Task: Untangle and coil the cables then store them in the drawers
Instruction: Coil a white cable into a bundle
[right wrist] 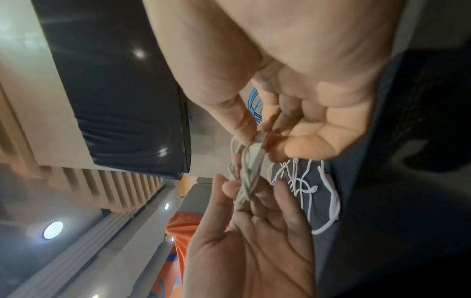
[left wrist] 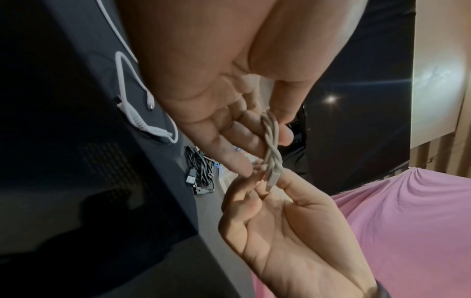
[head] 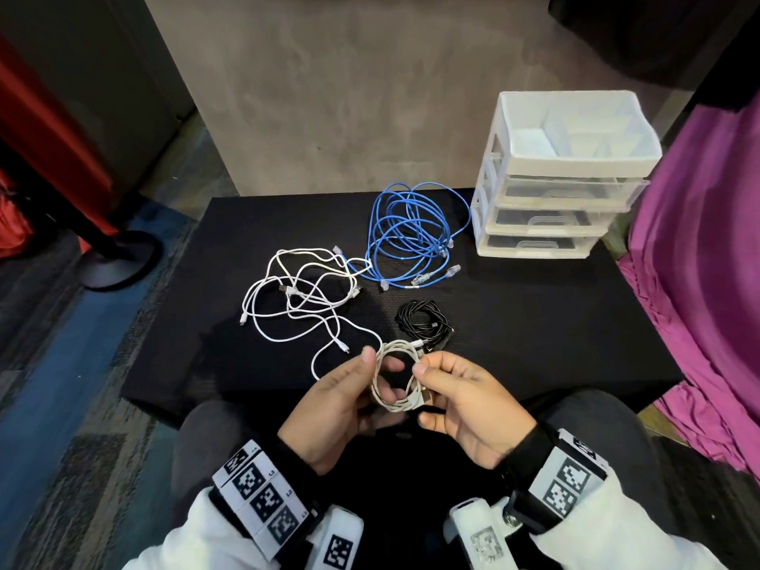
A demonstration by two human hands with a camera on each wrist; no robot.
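Over the near edge of the black mat [head: 514,322], both hands hold a coiled white cable [head: 397,378]. Left hand [head: 341,399] pinches one side; right hand [head: 464,405] pinches the other beside its USB plug. Loose white cables [head: 296,298], blue cables [head: 411,232], black coil [head: 423,322] lie beyond. Drawers [head: 547,216] at back right, closed. Wrist markers carry no legible text.
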